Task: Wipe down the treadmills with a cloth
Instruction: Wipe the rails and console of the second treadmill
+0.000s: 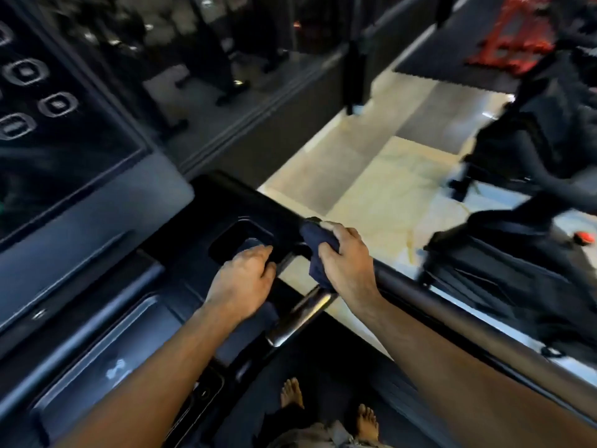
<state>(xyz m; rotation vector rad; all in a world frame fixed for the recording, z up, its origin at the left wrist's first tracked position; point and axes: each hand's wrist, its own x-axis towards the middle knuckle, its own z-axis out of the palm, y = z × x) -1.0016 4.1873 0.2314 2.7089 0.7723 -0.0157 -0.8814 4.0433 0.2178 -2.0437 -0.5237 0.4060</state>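
Observation:
I stand on a treadmill, its dark console (106,227) ahead at left. My right hand (342,263) grips a dark blue cloth (315,244) bunched against the top end of the right side handrail (458,315). My left hand (244,279) lies beside the cup-holder recess (237,236), its fingers curled over a piece of dark blue fabric that shows beyond the fingertips and under the wrist. A shiny silver grip bar (300,313) runs between my two hands.
The glossy touch screen (55,118) with round icons fills the upper left. My bare feet (292,392) stand on the black belt. Cream floor tiles (371,176) lie to the right, with another black exercise machine (529,176) and a red frame (517,37) beyond.

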